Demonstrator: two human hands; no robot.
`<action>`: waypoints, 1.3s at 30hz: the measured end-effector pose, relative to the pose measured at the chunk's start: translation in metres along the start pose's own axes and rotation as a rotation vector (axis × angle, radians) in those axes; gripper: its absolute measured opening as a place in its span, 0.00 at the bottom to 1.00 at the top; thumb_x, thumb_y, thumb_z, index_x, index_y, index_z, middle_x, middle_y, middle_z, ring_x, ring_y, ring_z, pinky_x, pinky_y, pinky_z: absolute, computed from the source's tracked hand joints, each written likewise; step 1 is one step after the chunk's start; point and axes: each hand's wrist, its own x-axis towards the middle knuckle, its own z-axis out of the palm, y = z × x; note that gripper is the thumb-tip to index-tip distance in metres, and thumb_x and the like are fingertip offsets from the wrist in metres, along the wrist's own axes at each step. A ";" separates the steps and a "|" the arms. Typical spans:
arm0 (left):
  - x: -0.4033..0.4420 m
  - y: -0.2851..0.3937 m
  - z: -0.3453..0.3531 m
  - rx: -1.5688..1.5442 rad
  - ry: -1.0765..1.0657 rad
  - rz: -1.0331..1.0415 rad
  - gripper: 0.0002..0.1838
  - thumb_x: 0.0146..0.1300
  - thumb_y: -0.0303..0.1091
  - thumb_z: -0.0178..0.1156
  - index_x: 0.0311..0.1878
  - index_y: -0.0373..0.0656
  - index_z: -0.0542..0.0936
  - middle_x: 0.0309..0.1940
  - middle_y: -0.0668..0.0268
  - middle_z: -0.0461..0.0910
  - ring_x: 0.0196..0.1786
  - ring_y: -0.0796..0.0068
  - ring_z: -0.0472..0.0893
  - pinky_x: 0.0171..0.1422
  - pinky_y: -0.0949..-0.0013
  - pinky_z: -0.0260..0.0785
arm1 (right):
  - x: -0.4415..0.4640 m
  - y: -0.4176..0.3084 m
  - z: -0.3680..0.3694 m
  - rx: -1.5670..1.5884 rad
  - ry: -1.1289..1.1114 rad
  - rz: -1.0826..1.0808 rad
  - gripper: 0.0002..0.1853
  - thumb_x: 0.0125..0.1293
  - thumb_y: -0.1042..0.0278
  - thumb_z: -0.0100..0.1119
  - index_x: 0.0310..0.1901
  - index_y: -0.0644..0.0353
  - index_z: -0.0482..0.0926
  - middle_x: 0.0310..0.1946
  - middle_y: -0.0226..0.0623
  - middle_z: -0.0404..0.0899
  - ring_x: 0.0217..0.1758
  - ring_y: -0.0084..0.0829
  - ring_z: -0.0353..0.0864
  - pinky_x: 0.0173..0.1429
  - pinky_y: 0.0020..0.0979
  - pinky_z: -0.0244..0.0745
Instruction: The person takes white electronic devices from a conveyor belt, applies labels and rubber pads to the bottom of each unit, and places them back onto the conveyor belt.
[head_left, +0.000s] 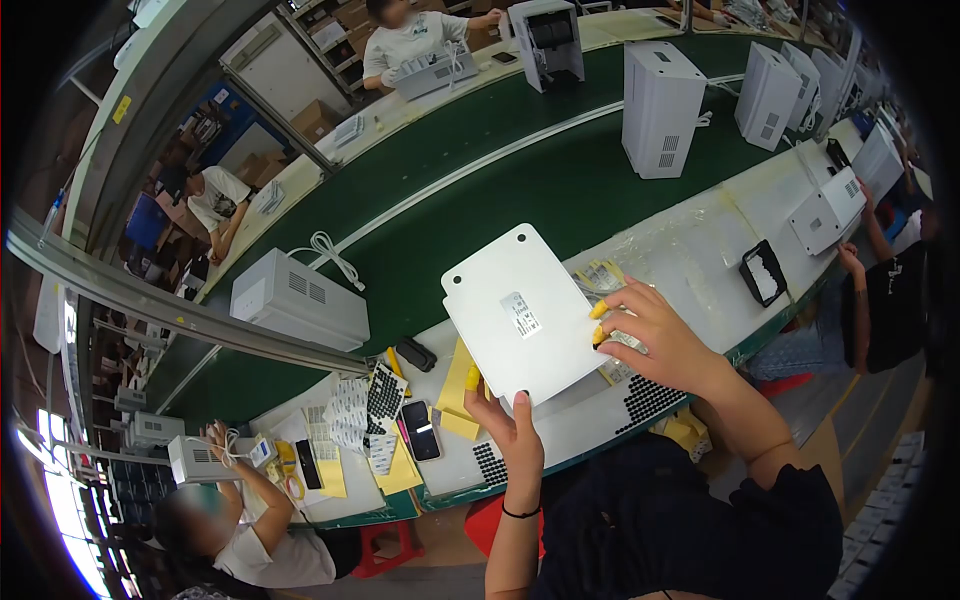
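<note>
A white box-shaped appliance (490, 310) is tilted over the bench, with its flat face and a printed label (520, 316) toward me. Round black pads (521, 238) sit near its corners. My left hand (508, 428) grips the lower corner, its thumb beside a black pad and a yellow cover on one finger. At the right edge, my right hand (655, 335) has its fingers bent against the appliance, with yellow covers on two of them. Something small and dark shows at those fingertips; I cannot tell whether it is a pad. Sheets of black round pads (655, 402) lie nearby.
Beyond the bench runs a green conveyor belt (440, 245) carrying white appliances (663, 110). On the bench are a phone (421, 431), yellow sheets (460, 400) and a black tray (764, 273). Co-workers sit at both sides and across. A metal frame (200, 310) crosses at left.
</note>
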 end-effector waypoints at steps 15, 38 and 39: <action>-0.001 -0.008 -0.003 -0.001 -0.032 0.016 0.35 0.67 0.28 0.52 0.71 0.35 0.46 0.70 0.48 0.52 0.73 0.54 0.54 0.76 0.55 0.42 | -0.020 0.004 0.059 0.794 0.174 0.333 0.33 0.65 0.66 0.61 0.67 0.62 0.56 0.63 0.48 0.65 0.71 0.38 0.61 0.74 0.38 0.52; -0.042 -0.034 -0.041 0.223 0.113 0.070 0.41 0.65 0.41 0.59 0.73 0.34 0.49 0.71 0.44 0.51 0.74 0.46 0.52 0.77 0.58 0.45 | 0.077 0.103 0.059 0.963 -0.126 0.492 0.33 0.71 0.60 0.54 0.73 0.61 0.55 0.71 0.42 0.59 0.70 0.35 0.63 0.70 0.30 0.59; -0.052 -0.038 -0.045 0.229 0.159 0.050 0.41 0.65 0.40 0.59 0.72 0.34 0.49 0.71 0.45 0.51 0.74 0.46 0.53 0.77 0.59 0.46 | 0.084 0.088 0.057 0.982 -0.083 0.534 0.31 0.66 0.66 0.60 0.69 0.61 0.62 0.66 0.44 0.66 0.65 0.38 0.70 0.67 0.34 0.66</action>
